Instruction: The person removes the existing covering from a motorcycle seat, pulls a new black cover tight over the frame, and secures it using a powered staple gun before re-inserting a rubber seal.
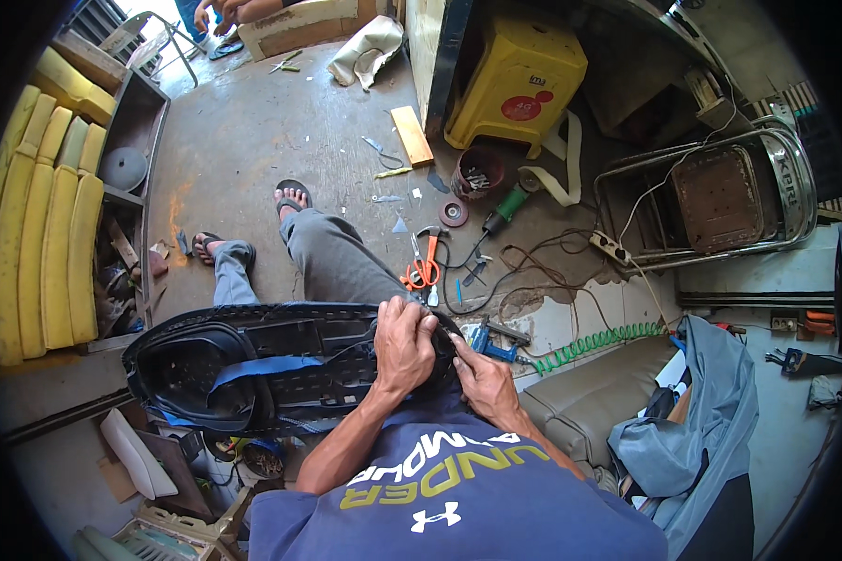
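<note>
Across my lap lies a long black plastic motorcycle seat base [313,383], its hollow ribbed underside facing up. A blue strip [262,371] runs through its middle. My left hand [404,348] is closed on the right end of the base, the fingers bent over its rim. At the same end my right hand [482,379] is closed against the outer edge, thumb pressed along it. What lies between the right fingertips is too small to make out. Just right of the hands rests a blue air tool, likely a staple gun [496,348], joined to a green coiled hose [599,344].
Orange-handled scissors [424,271], a hammer [432,245], a green angle grinder [507,208] and cables lie on the floor ahead. A yellow stool [519,84] and folding chairs [720,196] stand right. Yellow foam pads [51,224] are stacked left. Another person's hands [229,11] show far off.
</note>
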The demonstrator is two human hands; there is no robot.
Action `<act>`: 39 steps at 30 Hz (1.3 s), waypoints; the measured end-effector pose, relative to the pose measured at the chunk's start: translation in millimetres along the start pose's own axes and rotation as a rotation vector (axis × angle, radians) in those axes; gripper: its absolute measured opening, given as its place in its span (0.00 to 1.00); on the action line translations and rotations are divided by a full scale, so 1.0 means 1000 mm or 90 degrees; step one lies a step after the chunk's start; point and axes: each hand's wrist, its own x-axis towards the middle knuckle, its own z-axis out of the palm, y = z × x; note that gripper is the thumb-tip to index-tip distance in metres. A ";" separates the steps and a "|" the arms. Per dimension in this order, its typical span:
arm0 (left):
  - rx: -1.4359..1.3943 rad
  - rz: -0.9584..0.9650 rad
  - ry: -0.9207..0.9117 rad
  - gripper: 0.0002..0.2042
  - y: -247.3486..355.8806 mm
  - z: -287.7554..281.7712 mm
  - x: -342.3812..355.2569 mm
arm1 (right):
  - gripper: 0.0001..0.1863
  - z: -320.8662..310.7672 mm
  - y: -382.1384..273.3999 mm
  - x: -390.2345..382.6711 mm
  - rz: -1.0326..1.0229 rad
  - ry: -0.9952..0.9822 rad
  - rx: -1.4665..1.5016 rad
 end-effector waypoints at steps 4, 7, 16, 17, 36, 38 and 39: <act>-0.048 -0.011 0.082 0.05 -0.003 0.004 0.006 | 0.23 -0.004 -0.011 -0.001 0.141 -0.073 -0.026; -0.056 -0.019 0.131 0.04 -0.006 0.007 0.018 | 0.24 -0.006 -0.016 0.009 0.143 -0.060 0.066; -0.053 -0.085 0.321 0.08 -0.003 0.017 0.058 | 0.24 -0.010 -0.030 0.037 0.134 -0.019 0.052; -0.004 -0.043 0.371 0.08 -0.002 0.017 0.072 | 0.23 -0.015 -0.032 0.053 0.103 -0.002 0.050; 0.554 0.101 -0.161 0.13 0.009 -0.018 0.166 | 0.21 -0.017 -0.039 0.155 -0.028 -0.051 0.071; 0.472 0.102 -0.113 0.10 0.004 -0.019 0.167 | 0.21 -0.014 -0.038 0.150 -0.085 0.003 0.021; 0.422 0.160 -0.025 0.05 0.002 -0.019 0.167 | 0.21 -0.012 -0.039 0.146 -0.093 0.017 0.023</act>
